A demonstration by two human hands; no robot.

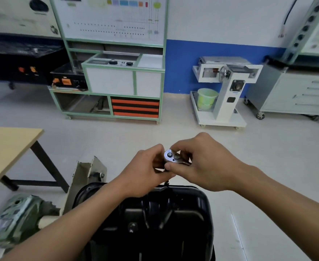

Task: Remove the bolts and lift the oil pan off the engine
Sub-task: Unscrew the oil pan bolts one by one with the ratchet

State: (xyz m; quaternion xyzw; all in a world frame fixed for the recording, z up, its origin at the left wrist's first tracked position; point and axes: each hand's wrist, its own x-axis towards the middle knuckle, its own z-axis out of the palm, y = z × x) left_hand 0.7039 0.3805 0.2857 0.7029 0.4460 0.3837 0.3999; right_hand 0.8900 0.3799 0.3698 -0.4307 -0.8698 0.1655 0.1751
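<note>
A black oil pan (155, 219) fills the bottom middle, its underside facing up on the engine. Above its far rim both hands hold a silver ratchet head (169, 156). My left hand (145, 170) pinches the tool from the left with curled fingers. My right hand (202, 162) wraps over its right side, thumb under the head. A short dark extension drops from the ratchet to a bolt (167, 183) at the pan's far edge; the socket is mostly hidden by my fingers.
A cream engine stand plate (87, 178) rises left of the pan. A wooden table (6, 147) stands at left. A green-framed trainer cart (115, 80) and a white wheeled stand (224, 91) line the far wall. A greenish engine part (17, 219) lies at bottom left.
</note>
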